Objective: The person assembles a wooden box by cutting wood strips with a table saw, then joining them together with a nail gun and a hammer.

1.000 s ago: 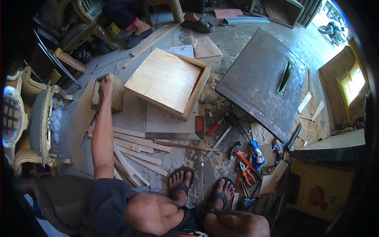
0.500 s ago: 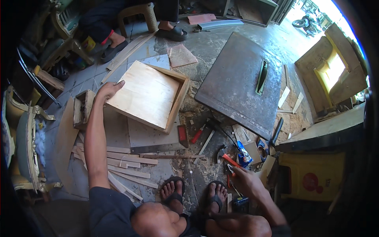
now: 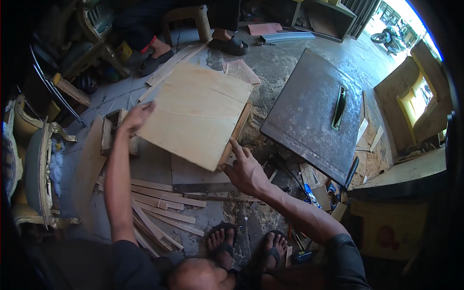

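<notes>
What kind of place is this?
It looks like a small woodworking or furniture repair shop. You can see thin wood strips lying on the floor, sawdust scattered at the right, and a padded chair with a carved frame at the left.

Daylight glares through the upper-right opening [image 3: 405,15]; the fisheye edges are black.

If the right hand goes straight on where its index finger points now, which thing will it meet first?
Most likely the pale wooden panel, at its right edge, just ahead of the right hand. Depth is unclear: the wooden frame beneath lies close too.
</notes>
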A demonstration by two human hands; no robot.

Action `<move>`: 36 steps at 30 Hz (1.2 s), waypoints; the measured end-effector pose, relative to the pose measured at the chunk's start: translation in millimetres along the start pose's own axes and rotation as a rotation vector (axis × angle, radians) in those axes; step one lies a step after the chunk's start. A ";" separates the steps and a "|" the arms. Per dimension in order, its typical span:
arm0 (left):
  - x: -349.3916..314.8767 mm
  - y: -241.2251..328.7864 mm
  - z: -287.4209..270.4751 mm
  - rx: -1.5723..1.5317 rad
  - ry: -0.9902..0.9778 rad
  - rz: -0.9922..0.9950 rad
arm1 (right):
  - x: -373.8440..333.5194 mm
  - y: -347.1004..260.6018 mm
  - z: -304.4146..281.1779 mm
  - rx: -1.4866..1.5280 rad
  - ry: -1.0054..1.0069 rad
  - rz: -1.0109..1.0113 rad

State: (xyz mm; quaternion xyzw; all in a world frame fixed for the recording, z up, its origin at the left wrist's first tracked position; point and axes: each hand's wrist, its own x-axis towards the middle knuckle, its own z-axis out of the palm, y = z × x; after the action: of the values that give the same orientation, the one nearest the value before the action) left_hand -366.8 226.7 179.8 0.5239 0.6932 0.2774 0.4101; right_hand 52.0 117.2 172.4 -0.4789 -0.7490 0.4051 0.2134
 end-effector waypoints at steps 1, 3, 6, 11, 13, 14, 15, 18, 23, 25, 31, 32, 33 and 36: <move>13.6 -28.6 8.3 -0.001 0.031 0.109 | 4.5 3.9 11.3 -0.054 0.002 0.006; 32.1 -62.1 30.5 0.044 0.039 0.170 | 7.2 23.4 31.5 -0.122 0.020 0.038; 44.2 -78.2 59.3 0.073 0.019 0.076 | 10.2 43.7 38.9 -0.029 0.067 0.095; 3.2 -95.1 86.2 -0.098 0.017 0.054 | 36.8 49.4 28.6 0.283 -0.008 0.253; -46.6 -106.7 82.9 0.009 0.102 0.015 | 37.0 43.8 33.8 0.268 -0.057 0.250; -76.5 -115.2 79.2 0.095 0.161 -0.032 | 38.0 33.4 28.5 0.280 -0.115 0.265; -98.8 -126.2 83.9 0.121 0.207 0.017 | 38.6 29.6 23.0 0.287 -0.161 0.286; -155.7 -153.6 84.7 -0.073 0.349 -0.037 | 38.0 31.3 55.6 0.320 -0.140 0.150; -183.6 -153.7 69.1 -0.300 0.404 -0.200 | 17.5 13.6 108.8 0.366 -0.086 -0.007; -180.9 -159.2 68.8 -0.286 0.445 -0.175 | 11.4 22.1 123.0 0.348 -0.072 -0.049; -180.8 -166.6 65.8 -0.269 0.498 -0.201 | -2.5 26.1 135.3 0.301 -0.009 -0.139; -181.2 -163.5 66.1 -0.266 0.485 -0.201 | -3.4 27.1 135.0 0.297 0.004 -0.156; -181.2 -160.5 66.1 -0.263 0.472 -0.201 | -4.3 27.7 135.2 0.321 0.012 -0.151; -182.7 -156.4 64.9 -0.233 0.494 -0.213 | -4.6 33.1 143.9 0.285 0.028 -0.160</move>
State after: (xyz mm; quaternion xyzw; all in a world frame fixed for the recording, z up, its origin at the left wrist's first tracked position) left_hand -368.1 3.0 70.2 0.3141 0.7864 0.4298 0.3132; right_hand -29.7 62.3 62.3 -0.3883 -0.7166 0.4823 0.3211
